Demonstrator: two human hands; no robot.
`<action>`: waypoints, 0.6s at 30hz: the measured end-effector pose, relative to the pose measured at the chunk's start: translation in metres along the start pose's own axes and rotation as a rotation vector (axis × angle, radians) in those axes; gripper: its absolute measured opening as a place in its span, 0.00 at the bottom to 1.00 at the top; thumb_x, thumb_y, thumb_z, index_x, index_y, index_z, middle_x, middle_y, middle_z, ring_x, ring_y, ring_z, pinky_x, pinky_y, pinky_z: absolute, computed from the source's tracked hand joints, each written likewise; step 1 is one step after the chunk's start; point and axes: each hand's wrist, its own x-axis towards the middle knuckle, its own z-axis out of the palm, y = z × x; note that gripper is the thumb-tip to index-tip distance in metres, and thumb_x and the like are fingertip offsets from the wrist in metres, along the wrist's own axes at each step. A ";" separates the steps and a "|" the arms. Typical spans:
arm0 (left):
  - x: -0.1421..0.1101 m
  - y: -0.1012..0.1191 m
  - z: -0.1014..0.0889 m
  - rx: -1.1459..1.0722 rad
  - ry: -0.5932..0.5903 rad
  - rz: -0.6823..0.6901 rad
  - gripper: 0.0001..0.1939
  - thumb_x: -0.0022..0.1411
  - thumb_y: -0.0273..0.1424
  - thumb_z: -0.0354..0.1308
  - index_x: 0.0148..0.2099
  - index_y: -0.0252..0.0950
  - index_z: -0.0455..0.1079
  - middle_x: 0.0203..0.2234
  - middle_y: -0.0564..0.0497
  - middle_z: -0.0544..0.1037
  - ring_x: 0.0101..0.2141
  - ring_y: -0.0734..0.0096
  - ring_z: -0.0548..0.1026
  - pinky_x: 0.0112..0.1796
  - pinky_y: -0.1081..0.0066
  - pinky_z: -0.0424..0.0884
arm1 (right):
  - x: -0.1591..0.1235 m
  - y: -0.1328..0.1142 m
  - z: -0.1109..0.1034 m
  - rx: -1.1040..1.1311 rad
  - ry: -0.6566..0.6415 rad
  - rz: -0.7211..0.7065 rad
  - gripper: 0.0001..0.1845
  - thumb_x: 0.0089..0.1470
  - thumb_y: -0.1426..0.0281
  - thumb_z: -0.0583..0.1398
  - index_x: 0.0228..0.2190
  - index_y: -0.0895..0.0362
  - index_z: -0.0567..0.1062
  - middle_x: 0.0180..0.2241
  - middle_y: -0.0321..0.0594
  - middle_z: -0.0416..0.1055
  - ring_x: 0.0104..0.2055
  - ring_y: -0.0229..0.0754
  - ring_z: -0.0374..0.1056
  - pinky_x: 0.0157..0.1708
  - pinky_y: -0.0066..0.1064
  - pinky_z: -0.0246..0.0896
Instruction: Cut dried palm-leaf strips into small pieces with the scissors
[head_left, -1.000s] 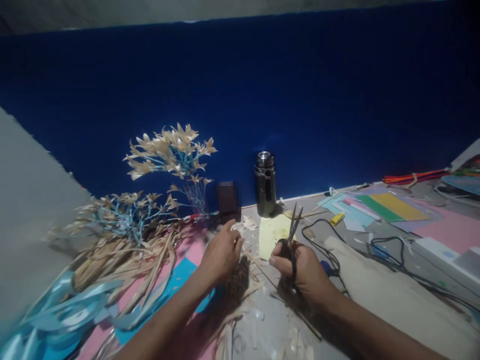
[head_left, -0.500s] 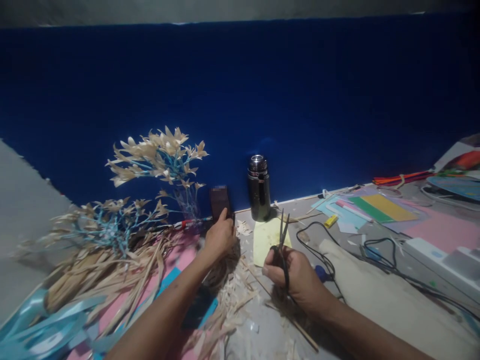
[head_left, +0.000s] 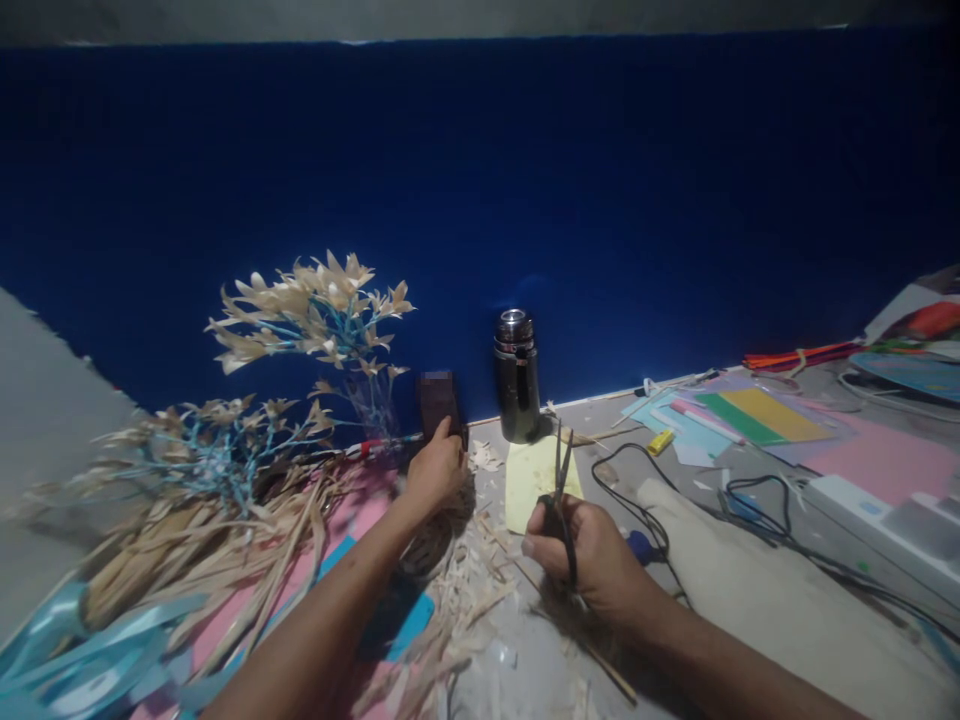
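My left hand [head_left: 439,467] reaches forward with its index finger stretched out, at the front of a dark upright block-like object [head_left: 436,398] by the wall. The fingertip overlaps it; I cannot tell if it presses. The other fingers curl underneath, partly hidden, and nothing shows in them. In my right hand [head_left: 589,545] is a pair of dark scissors [head_left: 562,470], blades pointing up and slightly apart. Behind the blades lies a sheet of yellow paper [head_left: 529,485]. A dark metal thermos [head_left: 517,385] stands just beyond it.
Pale handmade flowers on blue stems [head_left: 315,310] rise at left, above dried husk strips [head_left: 247,560] and blue ribbon [head_left: 97,650]. Pale shavings [head_left: 465,600] litter the middle. Black cables [head_left: 660,520], a yellow lighter [head_left: 660,442], coloured paper sheets [head_left: 780,415] and a white power strip [head_left: 862,510] lie right.
The view has shifted very slightly. My left hand stays at the dark object with its index finger out, and my right hand still holds the scissors, their blades a little closer together.
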 end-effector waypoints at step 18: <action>-0.036 0.010 -0.031 -0.092 -0.062 0.003 0.11 0.66 0.32 0.50 0.32 0.39 0.70 0.32 0.43 0.81 0.35 0.57 0.78 0.36 0.66 0.67 | -0.001 -0.003 -0.002 0.011 -0.014 0.005 0.12 0.43 0.68 0.66 0.30 0.58 0.71 0.23 0.32 0.65 0.24 0.35 0.58 0.27 0.28 0.53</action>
